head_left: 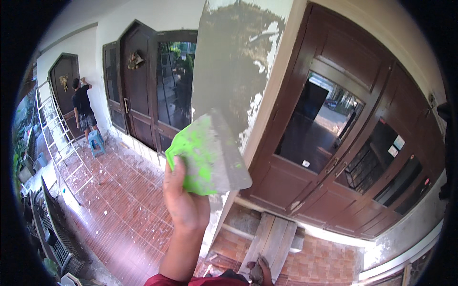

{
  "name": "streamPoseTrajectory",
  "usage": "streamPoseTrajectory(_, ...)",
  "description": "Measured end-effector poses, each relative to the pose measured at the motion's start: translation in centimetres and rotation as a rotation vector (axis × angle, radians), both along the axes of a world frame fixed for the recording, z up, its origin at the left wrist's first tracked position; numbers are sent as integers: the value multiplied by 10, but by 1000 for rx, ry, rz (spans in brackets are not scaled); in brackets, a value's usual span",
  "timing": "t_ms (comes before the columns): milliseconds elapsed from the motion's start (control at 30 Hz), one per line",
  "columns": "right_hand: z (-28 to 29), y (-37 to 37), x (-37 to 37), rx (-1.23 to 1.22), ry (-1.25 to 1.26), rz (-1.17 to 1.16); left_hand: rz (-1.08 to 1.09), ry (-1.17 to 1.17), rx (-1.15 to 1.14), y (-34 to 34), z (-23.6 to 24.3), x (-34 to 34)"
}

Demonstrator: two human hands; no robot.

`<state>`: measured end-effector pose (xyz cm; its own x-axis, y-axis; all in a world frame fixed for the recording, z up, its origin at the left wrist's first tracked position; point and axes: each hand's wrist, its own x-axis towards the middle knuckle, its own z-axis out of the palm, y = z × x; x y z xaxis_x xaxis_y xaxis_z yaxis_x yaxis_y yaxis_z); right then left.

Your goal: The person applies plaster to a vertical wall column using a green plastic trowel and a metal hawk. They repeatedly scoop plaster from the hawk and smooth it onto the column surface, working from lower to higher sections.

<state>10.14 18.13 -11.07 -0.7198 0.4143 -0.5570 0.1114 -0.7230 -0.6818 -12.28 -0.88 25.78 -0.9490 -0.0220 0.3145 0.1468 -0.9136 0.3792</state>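
My left hand (186, 202) grips a scraper with a green plastic holder (193, 159) and a wide metal blade (231, 167), both smeared with pale filler. My thumb lies on the green face; the other fingers are mostly hidden. Behind the scraper rises a wall column (234, 57) covered in uneven grey-green filler with white patches. Low at the bottom edge, what appears to be my foot (261, 269) rests on a wooden plank (281, 238). My right hand is out of view.
A person (81, 105) in dark clothes works at the left wall beside a blue stool (96, 140) and metal ladder (62, 143). Brown doors (348, 57) fill the right, dark framed doors (138, 95) the centre-left. Wicker chairs (57, 238) line the tiled floor (119, 209).
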Motion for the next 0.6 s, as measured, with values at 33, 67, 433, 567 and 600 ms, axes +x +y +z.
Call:
streamPoseTrajectory(33,16,-1,0,100,66,22,-31,-15,19,-5,-12,2)
streamPoseTrajectory(67,34,2,-3,192,126,49,-57,-68,31,-10,-27,6)
streamPoseTrajectory(433,229,-4,-44,731,293,648,-128,-559,-333,-39,-149,59)
streamPoseTrajectory(567,259,-7,-55,794,284,857,-144,-568,-377,-43,-162,71)
streamPoseTrajectory(600,265,-8,-59,801,291,892,-148,-542,-396,-44,-163,73)
